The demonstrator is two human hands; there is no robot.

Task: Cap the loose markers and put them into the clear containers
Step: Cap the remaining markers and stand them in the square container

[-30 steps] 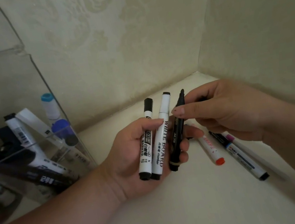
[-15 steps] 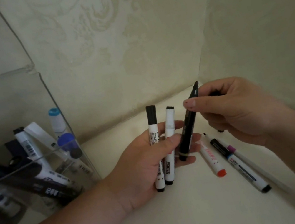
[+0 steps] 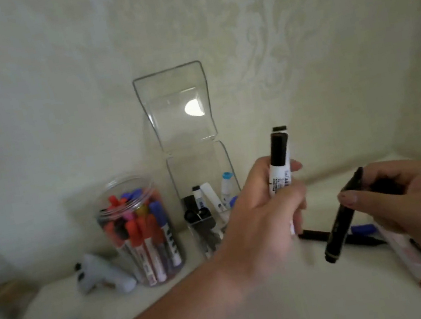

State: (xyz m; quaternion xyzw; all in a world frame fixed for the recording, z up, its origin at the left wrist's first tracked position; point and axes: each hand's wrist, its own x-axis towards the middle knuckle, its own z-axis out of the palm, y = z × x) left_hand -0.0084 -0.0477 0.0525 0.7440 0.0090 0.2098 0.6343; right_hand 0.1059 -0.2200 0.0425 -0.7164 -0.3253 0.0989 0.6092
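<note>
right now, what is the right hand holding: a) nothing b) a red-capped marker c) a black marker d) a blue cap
C: the right hand pinches the black marker, held tilted above the table, while the red-capped marker lies on the table beside it.

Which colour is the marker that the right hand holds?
The marker in the right hand is black; head view shows it.
</note>
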